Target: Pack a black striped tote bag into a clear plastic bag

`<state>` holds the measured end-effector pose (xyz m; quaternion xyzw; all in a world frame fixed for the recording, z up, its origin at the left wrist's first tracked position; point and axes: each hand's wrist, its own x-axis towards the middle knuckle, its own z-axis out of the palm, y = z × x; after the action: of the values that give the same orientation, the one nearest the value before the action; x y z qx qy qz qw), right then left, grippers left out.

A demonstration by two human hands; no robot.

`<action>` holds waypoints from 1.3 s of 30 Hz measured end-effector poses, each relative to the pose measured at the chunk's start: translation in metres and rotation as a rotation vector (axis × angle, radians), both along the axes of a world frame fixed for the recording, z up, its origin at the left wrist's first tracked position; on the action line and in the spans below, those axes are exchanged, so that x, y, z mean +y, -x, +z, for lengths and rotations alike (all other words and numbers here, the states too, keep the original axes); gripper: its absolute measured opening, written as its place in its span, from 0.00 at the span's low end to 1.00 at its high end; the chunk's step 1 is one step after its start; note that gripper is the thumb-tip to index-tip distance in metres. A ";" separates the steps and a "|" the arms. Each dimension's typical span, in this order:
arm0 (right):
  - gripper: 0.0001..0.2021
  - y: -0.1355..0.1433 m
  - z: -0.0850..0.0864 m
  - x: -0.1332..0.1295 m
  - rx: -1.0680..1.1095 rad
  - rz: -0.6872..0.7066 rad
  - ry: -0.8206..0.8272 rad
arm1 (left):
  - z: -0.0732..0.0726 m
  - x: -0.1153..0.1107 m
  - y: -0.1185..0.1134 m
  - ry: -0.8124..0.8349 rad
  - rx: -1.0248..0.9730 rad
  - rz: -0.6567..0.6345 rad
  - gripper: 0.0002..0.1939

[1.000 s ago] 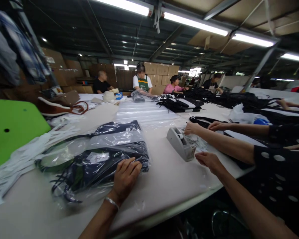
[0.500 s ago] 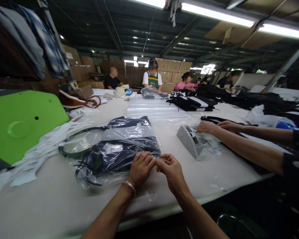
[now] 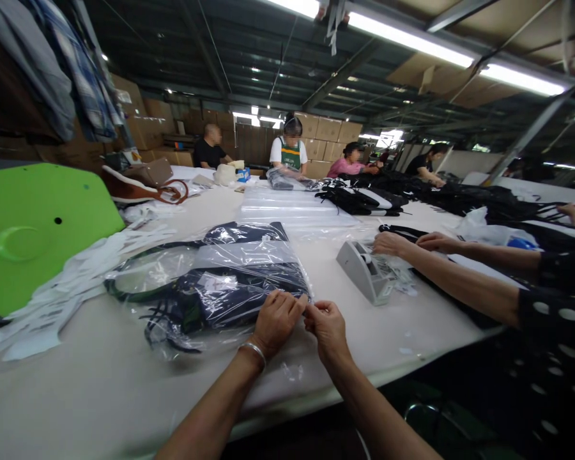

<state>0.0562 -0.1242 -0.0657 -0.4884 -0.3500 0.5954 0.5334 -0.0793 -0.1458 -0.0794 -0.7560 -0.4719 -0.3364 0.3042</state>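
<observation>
A dark navy bag [image 3: 239, 281] with straps lies flat on the table inside a clear plastic bag [image 3: 172, 345]. Across its middle runs a greyish band, and a white label shows through the plastic. My left hand [image 3: 278, 322], with a silver bangle at the wrist, pinches the plastic at the near right corner. Right beside it, my right hand [image 3: 326, 327] is closed on the edge of the same plastic, thumb against fingers. The fingertips of both hands almost touch.
A grey tape dispenser [image 3: 364, 271] stands right of the bag, close to a co-worker's hands [image 3: 395, 246]. White paper strips [image 3: 71, 294] and a green panel [image 3: 43, 236] are at left. Clear plastic sheets [image 3: 292, 207] and black bags [image 3: 364, 198] lie farther back.
My hands stay pinched at the plastic's corner, shifting very slightly along its edge. The view has turned a little to the right. The co-worker's hands remain by the dispenser.
</observation>
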 end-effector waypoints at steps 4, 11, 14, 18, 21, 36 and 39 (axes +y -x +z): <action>0.33 -0.013 0.008 -0.006 0.095 0.140 0.143 | -0.001 -0.001 0.002 0.064 -0.037 -0.015 0.06; 0.36 -0.023 0.020 -0.016 0.243 0.216 0.222 | 0.016 0.001 0.007 0.142 -0.115 -0.038 0.08; 0.36 -0.017 0.018 -0.014 0.283 0.218 0.187 | 0.029 0.002 0.009 0.238 -0.132 -0.025 0.07; 0.36 -0.007 0.009 -0.007 0.176 0.178 0.002 | 0.043 0.000 0.011 0.348 -0.189 -0.020 0.09; 0.37 -0.001 0.001 0.000 -0.033 0.100 -0.204 | 0.047 -0.002 0.010 0.370 -0.216 -0.013 0.10; 0.18 -0.032 0.041 0.050 -1.113 0.237 -1.795 | 0.048 -0.033 0.020 0.358 -0.379 -0.043 0.09; 0.09 -0.028 0.042 0.054 -1.057 0.423 -1.855 | 0.040 -0.040 0.013 0.347 -0.300 -0.004 0.12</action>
<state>0.0842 -0.0707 -0.0239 -0.0199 -0.9255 -0.1062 0.3630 -0.0921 -0.1857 -0.0391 -0.7395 -0.5610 -0.3596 0.0955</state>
